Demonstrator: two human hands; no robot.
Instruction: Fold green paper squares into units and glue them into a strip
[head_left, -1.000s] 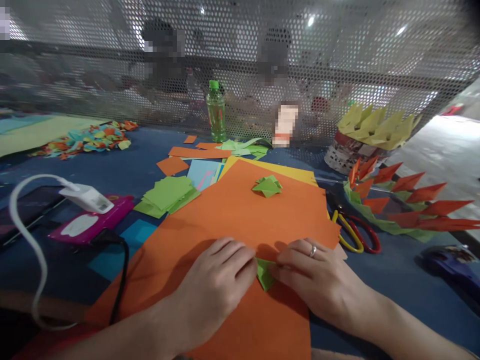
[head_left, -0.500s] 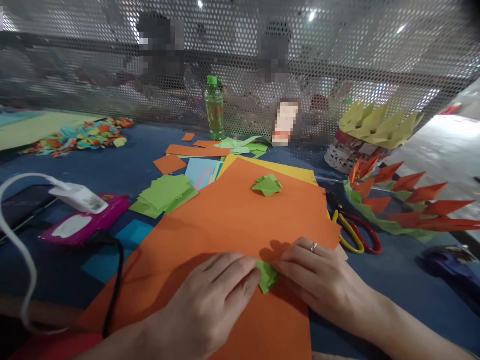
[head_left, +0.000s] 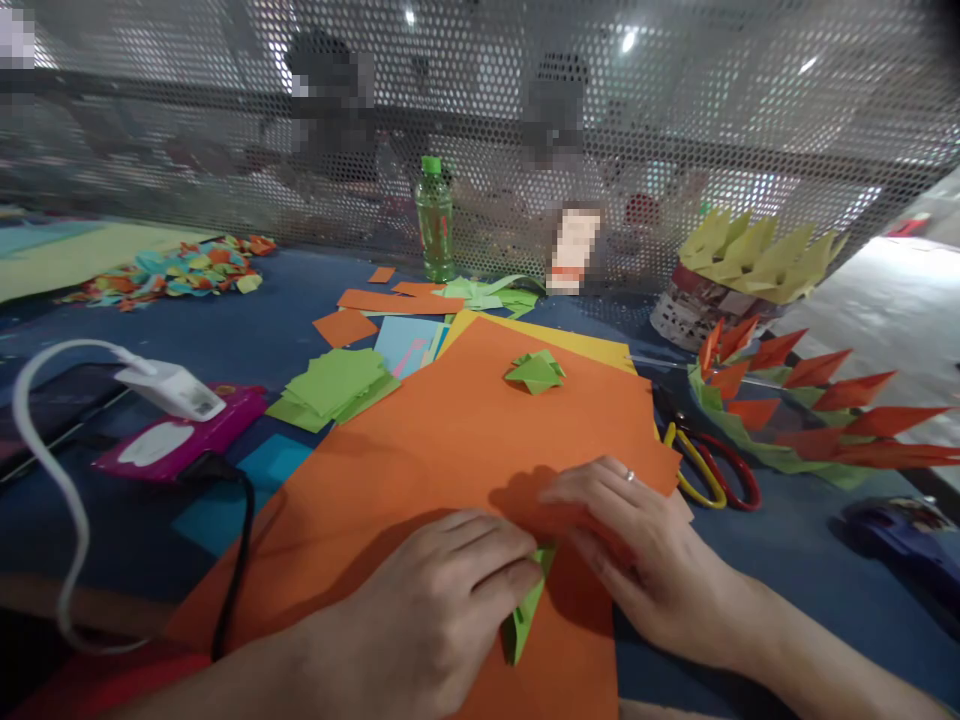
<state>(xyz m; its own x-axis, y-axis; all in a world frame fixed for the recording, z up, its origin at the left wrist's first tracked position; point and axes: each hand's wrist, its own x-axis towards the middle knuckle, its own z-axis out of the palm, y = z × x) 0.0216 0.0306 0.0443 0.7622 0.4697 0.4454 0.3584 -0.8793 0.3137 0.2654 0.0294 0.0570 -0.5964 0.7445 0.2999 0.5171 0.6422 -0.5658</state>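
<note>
Both of my hands rest on a large orange paper sheet [head_left: 465, 440] near the table's front edge. My left hand [head_left: 442, 600] is curled, its fingertips pinching a small folded green paper piece [head_left: 525, 610] that stands up on edge. My right hand [head_left: 637, 560], with a ring on one finger, touches the same green piece at its upper tip; its fingers lie close together and slightly bent. Farther back on the orange sheet lies a small heap of folded green pieces [head_left: 534, 370].
A stack of green squares [head_left: 334, 385] lies left of the sheet. Scissors with yellow and red handles [head_left: 709, 470] sit at its right edge, beside an orange-and-green spiked paper piece [head_left: 810, 400]. A white charger and cable [head_left: 169, 390], a pink box, a green bottle [head_left: 435, 220] and a perforated screen stand around.
The green piece went from lying flat between my fingertips to standing on edge nearer to me. Both hands drew back toward me slightly.
</note>
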